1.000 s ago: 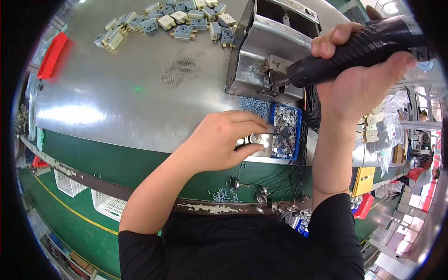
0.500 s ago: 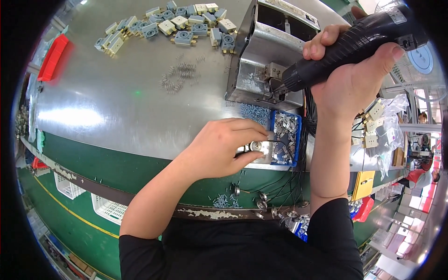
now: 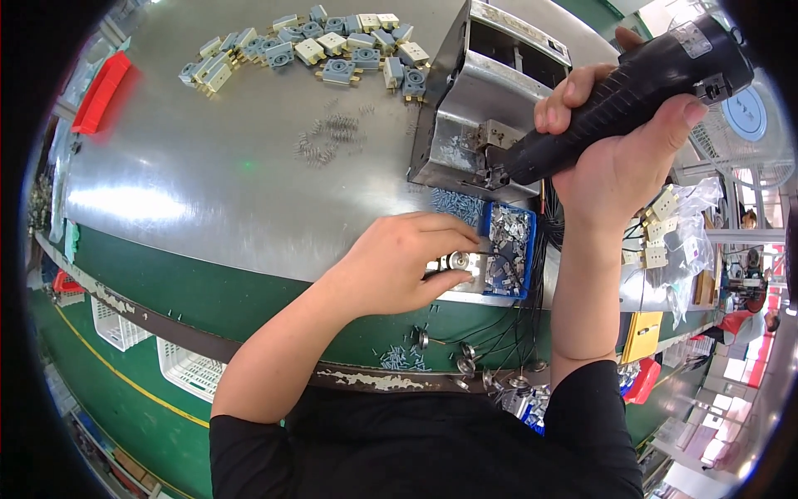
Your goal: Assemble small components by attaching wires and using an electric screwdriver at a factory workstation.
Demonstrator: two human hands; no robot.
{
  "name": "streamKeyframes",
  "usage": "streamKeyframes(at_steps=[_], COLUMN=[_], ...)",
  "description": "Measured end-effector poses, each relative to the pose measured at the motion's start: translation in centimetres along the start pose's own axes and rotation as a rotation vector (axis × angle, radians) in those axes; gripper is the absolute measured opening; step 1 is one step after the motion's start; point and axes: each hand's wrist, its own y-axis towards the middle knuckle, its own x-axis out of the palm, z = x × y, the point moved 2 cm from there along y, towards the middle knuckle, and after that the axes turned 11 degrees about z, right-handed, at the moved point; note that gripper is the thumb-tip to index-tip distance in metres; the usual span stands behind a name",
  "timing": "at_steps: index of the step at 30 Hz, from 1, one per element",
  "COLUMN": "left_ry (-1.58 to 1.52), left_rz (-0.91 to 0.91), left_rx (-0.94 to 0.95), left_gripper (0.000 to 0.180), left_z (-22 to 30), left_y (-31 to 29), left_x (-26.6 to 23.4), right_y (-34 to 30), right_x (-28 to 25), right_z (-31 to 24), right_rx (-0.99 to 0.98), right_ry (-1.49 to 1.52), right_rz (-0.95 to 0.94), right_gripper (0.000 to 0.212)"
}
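Observation:
My right hand is wrapped around a black electric screwdriver, which slants down to the left. Its nose end is at the small outlet of a metal box-shaped machine, apparently a screw feeder; the tip of the bit is hard to make out there. Near the table's front edge, my left hand pinches a small round metal part between thumb and fingers. Beside those fingertips stands a blue tray of small metal pieces. Blue-grey screws lie in a pile behind it.
Grey and cream plug-like housings lie at the back of the steel table. Loose springs are scattered in front of them. Black cables run down beside the tray to round metal parts. More screws lie on the green front strip.
The screwdriver has come down slightly, its nose now lower against the machine's outlet. My left hand stays in place with the metal part. The whole view has shifted a little.

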Motion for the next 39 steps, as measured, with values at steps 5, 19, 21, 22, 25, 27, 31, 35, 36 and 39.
streamKeyframes(at_steps=[5,19,21,22,25,27,31,35,36,39], left_ry=[-0.004,0.036,0.037,0.023,0.005,0.008,0.054,0.051,0.049,0.011], left_rz=[0.002,0.011,-0.008,0.015,0.03,0.026,0.027,0.026,0.029,0.05], left_rx=[-0.021,-0.08,-0.084,-0.065,-0.05,-0.059,-0.064,-0.079,-0.08,-0.083], left_gripper=[0.03,0.028,0.028,0.028,0.029,0.03,0.029,0.029,0.029,0.029], left_z=[0.0,-0.3,-0.4,-0.5,-0.7,-0.6,-0.4,-0.5,-0.5,-0.5], left_y=[-0.1,-0.6,-0.5,-0.5,-0.4,-0.5,-0.5,-0.6,-0.6,-0.6], left_x=[-0.1,-0.5,-0.2,0.0,0.3,0.1,0.0,0.0,0.0,0.1], right_y=[-1.5,-6.4,-6.4,-6.4,-6.7,-6.8,-6.6,-6.6,-6.7,-7.3], right_x=[0.0,0.6,0.7,0.7,1.6,1.7,1.0,0.9,0.9,0.7], right_z=[-0.9,-1.7,-1.5,-1.4,-1.1,-1.0,0.0,0.0,0.0,0.3], right_rx=[0.147,0.084,0.046,0.047,0.083,0.12,0.148,0.088,0.09,0.103], right_ry=[0.133,0.226,0.267,0.269,0.364,0.465,0.284,0.328,0.326,0.425], right_rz=[0.011,-0.355,-0.394,-0.384,-0.294,-0.216,-0.296,-0.382,-0.385,-0.419], right_gripper=[0.105,0.142,0.143,0.142,0.139,0.137,0.119,0.117,0.117,0.112])
